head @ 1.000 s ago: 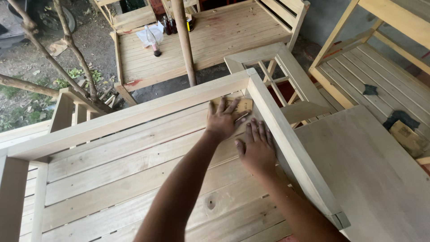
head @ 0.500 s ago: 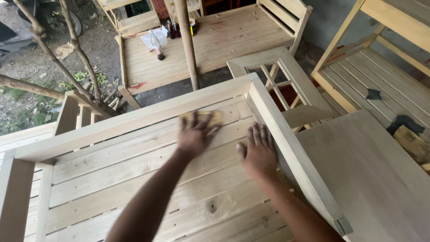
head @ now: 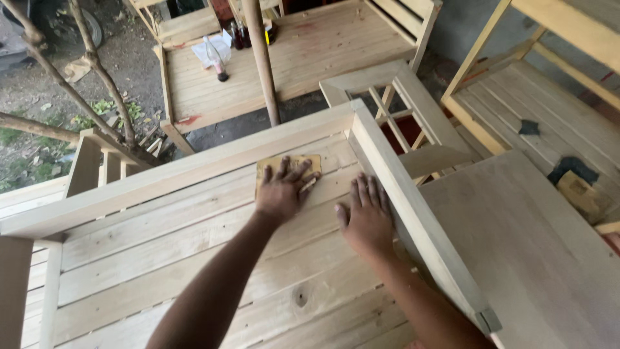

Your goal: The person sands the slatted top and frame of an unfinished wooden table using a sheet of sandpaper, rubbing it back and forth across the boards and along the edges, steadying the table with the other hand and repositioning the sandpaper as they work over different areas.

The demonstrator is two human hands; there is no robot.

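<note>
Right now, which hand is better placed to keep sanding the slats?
Left. The left hand already presses flat on the sandpaper sheet; the right hand only rests flat on the slats beside the side rail.

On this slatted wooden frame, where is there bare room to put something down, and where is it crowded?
The slats are bare from the left hand out to the frame's left end, between the long rail and the picture's lower edge. The flat panel right of the side rail is also bare. The corner is crowded: the left hand presses sandpaper, and the right hand rests beside it.
</note>
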